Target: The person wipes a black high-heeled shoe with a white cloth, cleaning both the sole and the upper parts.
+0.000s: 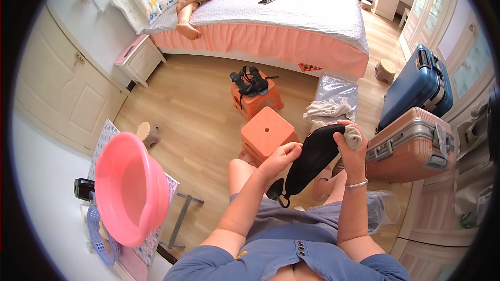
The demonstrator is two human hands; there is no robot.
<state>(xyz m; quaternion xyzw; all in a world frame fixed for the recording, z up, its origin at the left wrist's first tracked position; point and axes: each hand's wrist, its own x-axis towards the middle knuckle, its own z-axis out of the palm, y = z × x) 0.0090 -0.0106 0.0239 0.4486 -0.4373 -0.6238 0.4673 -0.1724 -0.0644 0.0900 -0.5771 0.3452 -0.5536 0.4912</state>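
A long, curved black fabric thing (313,157) hangs at a slant in front of my lap, with a small dark loop at its lower end. My right hand (353,148) is closed around its upper end and on a rolled beige cloth (353,136). Beside the black thing's left edge, my left hand (284,158) is closed with the fingertips pinched. Whether it grips an edge or something thin cannot be made out. An orange stool (267,131) stands just beyond my left hand.
Black strapped gear (252,81) lies on another orange stool (244,108). Pale cloths (329,108) rest on a silvery plastic-wrapped flat item (337,89). Pink (416,148) and blue (418,86) suitcases stand right. Left is a pink basin (151,192). A person (194,2) lies on the bed (307,18).
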